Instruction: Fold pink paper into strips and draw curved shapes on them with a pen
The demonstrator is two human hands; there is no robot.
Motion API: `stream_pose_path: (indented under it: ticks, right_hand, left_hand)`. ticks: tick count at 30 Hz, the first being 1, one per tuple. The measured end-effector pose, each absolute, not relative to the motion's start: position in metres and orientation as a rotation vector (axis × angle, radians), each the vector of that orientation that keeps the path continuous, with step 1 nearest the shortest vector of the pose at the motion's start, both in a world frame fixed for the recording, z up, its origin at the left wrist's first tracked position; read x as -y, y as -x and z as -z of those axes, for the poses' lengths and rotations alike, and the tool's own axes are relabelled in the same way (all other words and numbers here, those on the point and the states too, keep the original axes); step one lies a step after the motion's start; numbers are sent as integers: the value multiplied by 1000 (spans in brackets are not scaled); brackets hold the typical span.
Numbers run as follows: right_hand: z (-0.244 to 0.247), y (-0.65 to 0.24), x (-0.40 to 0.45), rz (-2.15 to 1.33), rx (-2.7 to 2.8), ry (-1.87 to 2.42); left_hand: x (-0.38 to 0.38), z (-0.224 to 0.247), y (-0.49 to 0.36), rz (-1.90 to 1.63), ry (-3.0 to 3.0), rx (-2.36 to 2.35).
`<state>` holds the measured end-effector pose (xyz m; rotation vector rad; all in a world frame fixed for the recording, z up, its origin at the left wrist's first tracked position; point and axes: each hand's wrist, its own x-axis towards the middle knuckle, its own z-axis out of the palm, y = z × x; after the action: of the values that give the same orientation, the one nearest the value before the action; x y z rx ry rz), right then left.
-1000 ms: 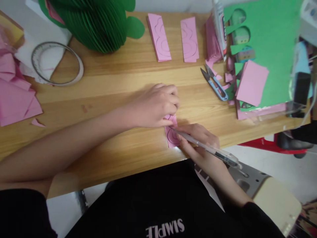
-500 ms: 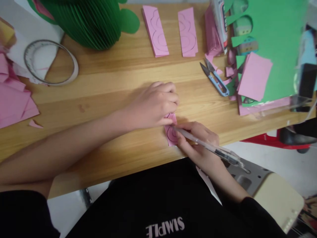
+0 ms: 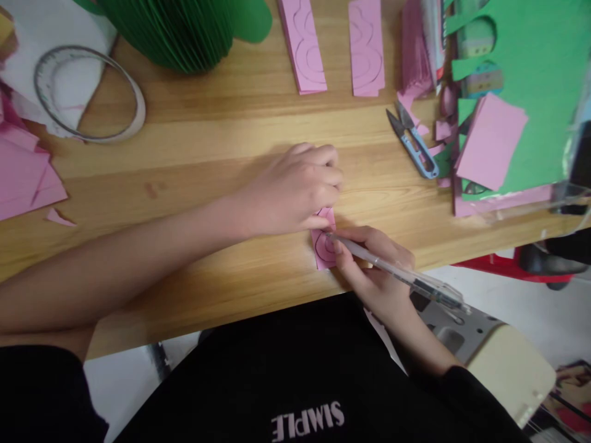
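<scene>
My right hand [image 3: 376, 264] is closed around a clear ballpoint pen [image 3: 392, 267], with its tip on a narrow pink paper strip [image 3: 327, 255] near the table's front edge. Dark curved lines, one of them a loop around a smaller curve, are drawn on the strip. With fingers curled, my left hand [image 3: 300, 191] presses the strip's upper part against the table and covers much of it. Farther back lie two more pink strips, a left one [image 3: 305, 52] and a right one [image 3: 367, 49], both marked with similar curves.
Blue-handled thread snips [image 3: 413, 141] lie open beside pink scraps. Pink cards [image 3: 492, 141] rest on green sheets [image 3: 540, 92] at the right. A tape roll [image 3: 138, 114], pleated green paper [image 3: 180, 37] and folded pink paper [image 3: 28, 175] occupy the left and back.
The view has shifted a little, so the table items sit slightly higher, those at the right farther right. Both hands keep their hold; the pen has barely moved on the strip.
</scene>
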<state>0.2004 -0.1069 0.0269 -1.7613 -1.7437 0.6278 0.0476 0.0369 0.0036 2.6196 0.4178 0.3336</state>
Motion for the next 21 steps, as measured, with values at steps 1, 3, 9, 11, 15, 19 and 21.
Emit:
stream_pose_path:
  ticks: [1,3,9,11,15,19,21]
  right_hand:
    - [-27,-200,107,-620,1743,1770]
    - [-29,-198,107,-609,1733,1795]
    - [-33,-193,107,-605,1756,1807]
    - [-33,-191,108,-588,1741,1837]
    - [-32,-187,111,-549,1694,1867]
    - [-30,-187,115,-624,1616,1866]
    - [-29,-187,117,-648,1596,1862]
  left_hand:
    - [-37,-4,-48,-325,-2616,-417]
    - [-37,-4,-48,-316,-2610,-410]
    - [-37,-2,-47,-347,-2582,-405]
    - [-38,-2,-47,-348,-2597,-402]
    - [-38,-3,-47,-321,-2614,-399]
    - [-38,-3,-47,-336,-2574,-406]
    - [-38,-3,-47,-343,-2554,-414]
